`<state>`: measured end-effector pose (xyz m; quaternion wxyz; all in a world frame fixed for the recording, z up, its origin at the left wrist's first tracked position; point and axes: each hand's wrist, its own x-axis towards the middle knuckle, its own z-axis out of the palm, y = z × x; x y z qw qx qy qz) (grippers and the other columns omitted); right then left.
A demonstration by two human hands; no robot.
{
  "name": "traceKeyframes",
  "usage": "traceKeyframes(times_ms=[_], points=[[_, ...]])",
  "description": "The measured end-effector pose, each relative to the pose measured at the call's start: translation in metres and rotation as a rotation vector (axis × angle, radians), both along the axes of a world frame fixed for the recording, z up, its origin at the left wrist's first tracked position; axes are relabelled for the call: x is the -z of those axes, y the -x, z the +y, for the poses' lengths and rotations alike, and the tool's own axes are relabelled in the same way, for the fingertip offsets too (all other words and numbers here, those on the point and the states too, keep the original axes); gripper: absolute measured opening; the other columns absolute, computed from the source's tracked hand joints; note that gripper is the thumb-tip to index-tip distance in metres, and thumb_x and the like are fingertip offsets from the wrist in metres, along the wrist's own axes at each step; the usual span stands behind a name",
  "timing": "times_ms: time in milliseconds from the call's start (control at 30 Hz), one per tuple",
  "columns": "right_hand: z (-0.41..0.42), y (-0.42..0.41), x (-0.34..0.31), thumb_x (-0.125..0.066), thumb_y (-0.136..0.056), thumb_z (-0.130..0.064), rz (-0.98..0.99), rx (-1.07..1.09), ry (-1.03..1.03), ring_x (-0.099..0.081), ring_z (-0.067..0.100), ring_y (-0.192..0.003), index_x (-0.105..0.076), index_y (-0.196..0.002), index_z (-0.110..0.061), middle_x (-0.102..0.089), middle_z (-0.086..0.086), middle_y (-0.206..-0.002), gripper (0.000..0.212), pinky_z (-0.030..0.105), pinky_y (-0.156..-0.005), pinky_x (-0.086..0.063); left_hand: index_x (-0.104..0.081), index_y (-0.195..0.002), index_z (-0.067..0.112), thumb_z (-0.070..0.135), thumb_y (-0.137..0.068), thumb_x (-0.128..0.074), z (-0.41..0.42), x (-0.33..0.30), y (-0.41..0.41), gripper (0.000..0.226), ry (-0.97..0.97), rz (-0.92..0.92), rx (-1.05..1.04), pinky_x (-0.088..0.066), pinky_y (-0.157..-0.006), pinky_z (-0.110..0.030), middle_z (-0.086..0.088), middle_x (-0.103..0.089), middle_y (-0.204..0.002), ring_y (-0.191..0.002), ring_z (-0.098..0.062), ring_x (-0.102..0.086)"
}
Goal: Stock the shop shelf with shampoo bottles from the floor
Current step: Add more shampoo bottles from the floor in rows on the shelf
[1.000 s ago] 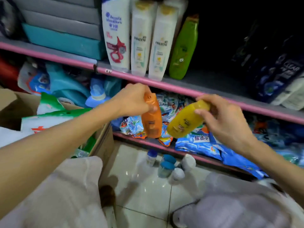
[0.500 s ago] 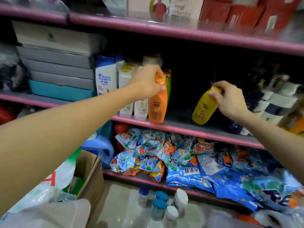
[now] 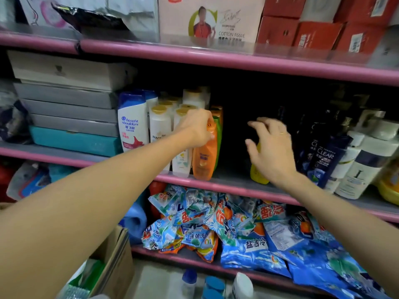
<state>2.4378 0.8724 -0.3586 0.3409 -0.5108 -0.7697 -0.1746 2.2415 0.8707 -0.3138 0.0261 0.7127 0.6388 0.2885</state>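
A shop shelf unit with pink front rails fills the view; the middle shelf [image 3: 233, 180] carries the shampoo, with stacked flat boxes [image 3: 69, 108] at its 9 o'clock end, a white-and-blue bottle [image 3: 132, 124] and white gold-capped bottles [image 3: 159, 126] next, and dark bottles [image 3: 323, 158] toward 3 o'clock; detergent bags [image 3: 216, 229] crowd the shelf below; a few capped bottles [image 3: 212, 285] wait on the floor at 6 o'clock.

The left hand [image 3: 195, 128] is the grip that matters now; its fingers are clamped round the neck of the orange bottle [image 3: 204, 157], which stands upright, long axis vertical, its base at the shelf's front edge, touching the white bottles at 9 o'clock and a green bottle [image 3: 219, 137] just behind; the bottle hangs straight below that hand, toward 6 o'clock.

The right hand [image 3: 271, 147] has its fingers spread and relaxed, holding nothing; the yellow bottle [image 3: 258, 171] stands upright on the shelf just behind and below the palm, at its 7 o'clock, mostly hidden; whether the palm touches it I cannot tell.

Between the two bottles lies a dark gap of bare shelf; by my judgement both placements are nearly done, the left hand needing only to let go, and the floor bottles at 6 o'clock are the next fetch, about equally near either hand.
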Motion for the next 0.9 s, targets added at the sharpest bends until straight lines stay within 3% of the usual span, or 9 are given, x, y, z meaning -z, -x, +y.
traceKeyframes(times_ms=[67,167,300,433,567,633,700,833,900], points=[[-0.007,0.018,0.014,-0.059,-0.091,-0.025,0.07,-0.13,0.145,-0.05,0.026,-0.118,-0.052,-0.128,-0.013,-0.051,0.01,-0.126,0.04,0.035,-0.096,-0.039,-0.052,-0.121,0.017,0.022,-0.082,-0.07,0.006,0.003,0.0,0.043,-0.006,-0.018,-0.005,-0.048,-0.079,-0.035,-0.01,-0.057,-0.121,-0.105,-0.028,-0.057],[-0.011,0.046,0.039,-0.062,-0.089,-0.034,0.281,-0.163,0.494,-0.054,0.02,-0.114,-0.046,-0.133,-0.015,-0.051,0.005,-0.129,0.05,0.031,-0.092,-0.044,-0.046,-0.108,0.014,0.023,-0.083,-0.069,0.009,0.007,0.0,0.034,-0.061,0.0,-0.021,-0.047,-0.071,-0.038,-0.013,-0.059,-0.108,-0.091,-0.029,-0.057],[-0.001,0.071,0.056,-0.07,-0.083,-0.037,0.548,-0.187,0.712,-0.06,0.017,-0.097,-0.051,-0.121,-0.012,-0.064,0.005,-0.114,0.05,0.033,-0.085,-0.051,-0.044,-0.117,0.014,0.016,-0.087,-0.063,0.004,0.023,0.003,0.035,-0.131,-0.066,0.03,-0.054,-0.072,-0.044,-0.01,-0.063,-0.1,-0.086,-0.026,-0.062],[0.011,0.079,0.062,-0.072,-0.08,-0.035,0.594,-0.181,0.699,-0.064,0.022,-0.085,-0.053,-0.102,-0.014,-0.066,0.004,-0.096,0.035,0.037,-0.076,-0.054,-0.03,-0.13,0.018,0.015,-0.089,-0.06,-0.012,0.057,0.0,0.051,-0.176,-0.252,0.028,-0.056,-0.065,-0.033,0.0,-0.064,-0.096,-0.077,-0.014,-0.064],[0.02,0.072,0.067,-0.068,-0.084,-0.03,0.505,-0.209,0.607,-0.063,0.016,-0.077,-0.057,-0.1,-0.014,-0.067,0.0,-0.089,0.025,0.031,-0.072,-0.054,-0.029,-0.135,0.02,0.019,-0.091,-0.057,-0.025,0.096,-0.007,0.052,-0.181,-0.368,0.04,-0.042,-0.08,-0.022,0.003,-0.053,-0.122,-0.102,-0.012,-0.056],[0.023,0.067,0.07,-0.07,-0.083,-0.033,0.488,-0.211,0.598,-0.063,0.008,-0.077,-0.059,-0.104,-0.017,-0.067,-0.004,-0.091,0.028,0.026,-0.071,-0.054,-0.027,-0.142,0.018,0.022,-0.093,-0.053,-0.028,0.112,-0.01,0.056,-0.122,-0.41,0.036,-0.036,-0.091,-0.02,0.003,-0.046,-0.136,-0.119,-0.011,-0.048],[0.025,0.064,0.071,-0.073,-0.08,-0.037,0.496,-0.221,0.617,-0.06,-0.001,-0.077,-0.057,-0.105,-0.022,-0.064,-0.01,-0.091,0.032,0.018,-0.07,-0.052,-0.027,-0.144,0.018,0.024,-0.094,-0.053,-0.032,0.128,-0.011,0.057,-0.079,-0.449,0.024,-0.03,-0.095,-0.015,0.003,-0.043,-0.141,-0.125,-0.009,-0.042],[0.026,0.064,0.069,-0.074,-0.077,-0.041,0.453,-0.25,0.628,-0.061,-0.004,-0.077,-0.057,-0.11,-0.021,-0.066,-0.01,-0.099,0.042,0.009,-0.067,-0.051,-0.021,-0.147,0.017,0.026,-0.094,-0.05,-0.039,0.152,-0.016,0.061,-0.038,-0.485,0.001,-0.029,-0.107,-0.023,0.003,-0.033,-0.149,-0.133,-0.01,-0.036],[0.026,0.062,0.062,-0.074,-0.077,-0.042,0.398,-0.234,0.646,-0.065,0.002,-0.085,-0.058,-0.113,-0.019,-0.069,-0.004,-0.107,0.046,0.015,-0.075,-0.054,-0.013,-0.149,0.017,0.029,-0.095,-0.048,-0.036,0.156,-0.019,0.065,-0.03,-0.474,-0.014,-0.027,-0.111,-0.026,0.003,-0.026,-0.153,-0.136,-0.011,-0.032]])
